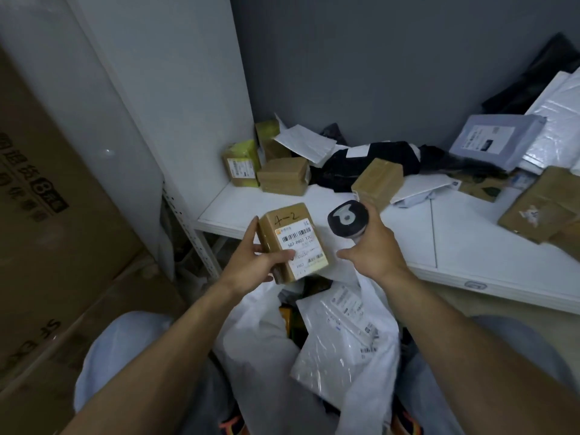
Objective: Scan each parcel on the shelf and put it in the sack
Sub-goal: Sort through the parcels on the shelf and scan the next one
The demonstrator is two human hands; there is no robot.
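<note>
**Head view, scan step.** The left hand point(252, 262) gripped the labelled parcel point(290, 243), a small brown box marked "4-2". Its thumb lay across the lower part of the white label point(303, 249) and its fingers ran along the box's left edge. The parcel was held in the air, off the shelf point(470, 237) and just in front of its front edge, with the label face turned up towards the camera. Its long axis ran from about 11 o'clock to 5 o'clock in the frame.

The right hand point(376, 246) was closed round the handle of the scanner point(346, 218), with the thumb standing free towards 9 o'clock. From the scanner's dark head the label lay at roughly 8 o'clock, near but apart. The reading therefore fell to the right hand, while the left needed only to present the barcode. Whether a beam fell on the barcode could not be told.

The sack point(251, 340), white plastic and open-mouthed, lay at 6 o'clock from the parcel, beneath both hands. A white mailer point(345, 334) was already inside it. Once the scan registered, the probable next move was a short drop straight down.

Further parcels waited on the shelf, among them a brown box point(378, 182) at 12 o'clock from the scanner and a grey mailer point(492, 139) at 2 o'clock.
</note>
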